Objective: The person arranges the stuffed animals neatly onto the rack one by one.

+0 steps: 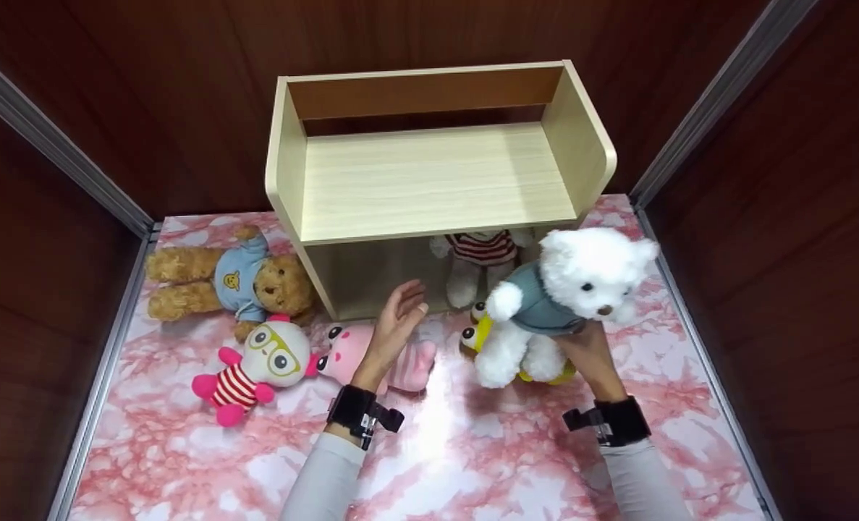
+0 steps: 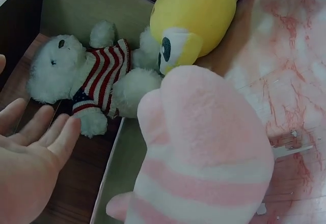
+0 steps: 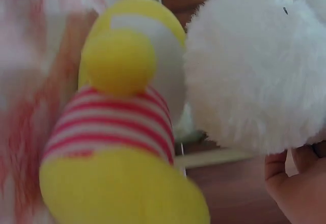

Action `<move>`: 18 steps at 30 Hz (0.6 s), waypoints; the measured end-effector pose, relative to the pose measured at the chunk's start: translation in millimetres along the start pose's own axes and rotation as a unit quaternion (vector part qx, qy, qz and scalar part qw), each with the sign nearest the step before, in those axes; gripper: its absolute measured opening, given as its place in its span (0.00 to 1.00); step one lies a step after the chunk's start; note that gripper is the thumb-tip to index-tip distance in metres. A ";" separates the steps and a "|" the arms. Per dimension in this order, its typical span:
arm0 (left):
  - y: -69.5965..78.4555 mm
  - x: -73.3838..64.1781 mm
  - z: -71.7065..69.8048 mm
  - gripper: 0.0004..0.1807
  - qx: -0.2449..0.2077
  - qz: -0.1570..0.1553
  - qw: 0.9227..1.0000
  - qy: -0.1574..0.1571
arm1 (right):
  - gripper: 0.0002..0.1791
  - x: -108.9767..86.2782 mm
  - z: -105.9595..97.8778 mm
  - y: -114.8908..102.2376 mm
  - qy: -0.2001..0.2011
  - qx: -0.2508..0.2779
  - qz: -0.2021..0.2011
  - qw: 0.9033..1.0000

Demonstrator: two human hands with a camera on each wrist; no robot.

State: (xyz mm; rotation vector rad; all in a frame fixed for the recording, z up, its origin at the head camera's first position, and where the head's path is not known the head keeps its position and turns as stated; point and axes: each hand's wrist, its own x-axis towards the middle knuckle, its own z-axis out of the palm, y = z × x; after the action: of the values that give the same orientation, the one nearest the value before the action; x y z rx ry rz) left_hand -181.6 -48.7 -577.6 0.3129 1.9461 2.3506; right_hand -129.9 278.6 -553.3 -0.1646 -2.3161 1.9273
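Observation:
My right hand (image 1: 592, 353) holds a white teddy bear (image 1: 590, 271) in a teal top, tilted and raised above the floor; its fingers are partly hidden behind the bear. In the right wrist view, fingers (image 3: 277, 170) press into its white fur (image 3: 249, 71). My left hand (image 1: 394, 329) has its fingers extended in front of the shelf's lower compartment, holding nothing. Below that hand lies a pink striped plush toy (image 1: 346, 354). Inside the lower compartment is another white bear (image 2: 104, 76) in a red-and-white striped sweater, its head hidden from the head view.
A light wooden two-level shelf (image 1: 436, 181) stands against the back wall. Partly under the held bear lies a yellow plush (image 3: 127, 188) with a striped middle. To the left lie a brown bear (image 1: 237, 278) in blue and a plush with glasses (image 1: 273, 354). Dark panels enclose both sides.

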 end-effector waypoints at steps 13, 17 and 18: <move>-3.9 -5.5 7.0 0.44 -0.037 0.041 0.975 -0.215 | 0.33 -1.9 38.3 2.0 -0.059 -0.026 -0.052 0.997; -1.7 -4.8 12.1 0.48 -0.017 0.034 0.973 -0.228 | 0.33 -1.2 47.2 1.4 -0.082 -0.025 -0.041 0.995; -1.4 -4.4 13.3 0.49 -0.004 0.037 0.974 -0.225 | 0.34 -1.1 49.5 0.9 -0.087 -0.024 -0.038 0.995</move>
State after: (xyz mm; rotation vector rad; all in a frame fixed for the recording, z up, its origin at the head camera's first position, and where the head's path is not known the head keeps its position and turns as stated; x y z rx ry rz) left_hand -174.7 -36.5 -577.1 0.8457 1.7293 2.0864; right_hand -136.9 230.7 -563.1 0.0903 -2.4397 1.9205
